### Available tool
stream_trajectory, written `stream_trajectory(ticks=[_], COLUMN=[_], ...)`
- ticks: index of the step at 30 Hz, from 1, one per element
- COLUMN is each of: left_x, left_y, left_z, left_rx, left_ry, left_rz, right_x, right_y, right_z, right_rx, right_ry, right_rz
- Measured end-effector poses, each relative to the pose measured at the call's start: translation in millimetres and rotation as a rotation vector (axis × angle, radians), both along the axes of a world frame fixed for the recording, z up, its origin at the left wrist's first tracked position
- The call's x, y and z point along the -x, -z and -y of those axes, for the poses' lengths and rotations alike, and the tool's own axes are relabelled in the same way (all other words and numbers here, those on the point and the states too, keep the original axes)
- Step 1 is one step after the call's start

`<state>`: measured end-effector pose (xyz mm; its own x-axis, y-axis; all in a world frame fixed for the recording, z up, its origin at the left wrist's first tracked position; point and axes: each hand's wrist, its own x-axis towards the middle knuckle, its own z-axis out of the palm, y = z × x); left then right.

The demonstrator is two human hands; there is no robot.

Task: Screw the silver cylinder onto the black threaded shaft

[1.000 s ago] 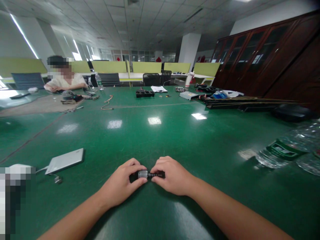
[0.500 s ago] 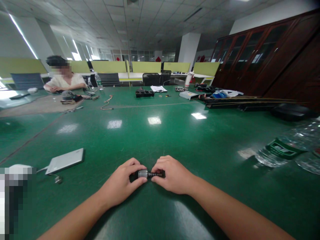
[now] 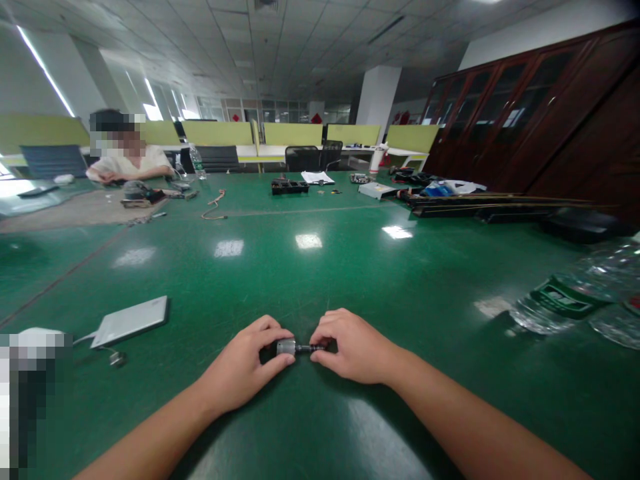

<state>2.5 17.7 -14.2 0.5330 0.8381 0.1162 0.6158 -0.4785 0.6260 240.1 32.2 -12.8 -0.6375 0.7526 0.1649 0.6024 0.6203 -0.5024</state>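
Note:
Close to me on the green tabletop point(image 3: 280, 280), my left hand point(image 3: 243, 363) is closed around a small silver motor-like cylinder point(image 3: 287, 346), thumb and index finger on its sides. A thin shaft point(image 3: 302, 349) points right from the cylinder. On the shaft sits a dark ribbed piece, like a spring or worm gear point(image 3: 317, 347). My right hand point(image 3: 353, 347) has its thumb and fingertips closed on this piece. The fingers partly cover its far end, and the cylinder's left end lies in the shade of my left hand.
A white power bank point(image 3: 133, 321) with a short cable lies to the left. Large water bottles point(image 3: 563, 303) stand at right. Farther back are a black tray point(image 3: 290, 187), papers point(image 3: 317, 178) and long dark rails point(image 3: 450, 207). Another person point(image 3: 133, 163) sits at far left.
My right hand has moved slightly right, away from the cylinder. The dark ribbed piece has shifted right with it, and more bare shaft shows. My left hand has stayed in place.

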Motion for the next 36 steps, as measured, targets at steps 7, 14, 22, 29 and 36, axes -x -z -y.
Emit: stream_trajectory(ticks=[7,14,22,29,36], left_x=[0.9,1.8,1.6,1.1,-2.2], left_y=[-1.2,-2.3,-1.3,-0.3,0.5], left_z=[0.9,1.7,0.9,0.5,-1.1], left_rx=[0.010,0.014,0.028,0.022,-0.007], left_ry=[0.004,-0.003,-0.005,-0.008,-0.010], left_rz=[0.003,0.000,-0.008,-0.003,-0.003], right_x=[-2.7,-8.9,-24.5,-17.0,3.2], right_y=[-5.8,-11.8,-8.0,-9.2,2.1], right_z=[-0.2,-2.7,-10.7,-7.9,0.9], right_rx=[0.020,0.065,0.139,0.140,0.143], right_ry=[0.001,0.010,0.079,0.042,0.071], right_rz=[0.031,0.067,0.087,0.055,-0.117])
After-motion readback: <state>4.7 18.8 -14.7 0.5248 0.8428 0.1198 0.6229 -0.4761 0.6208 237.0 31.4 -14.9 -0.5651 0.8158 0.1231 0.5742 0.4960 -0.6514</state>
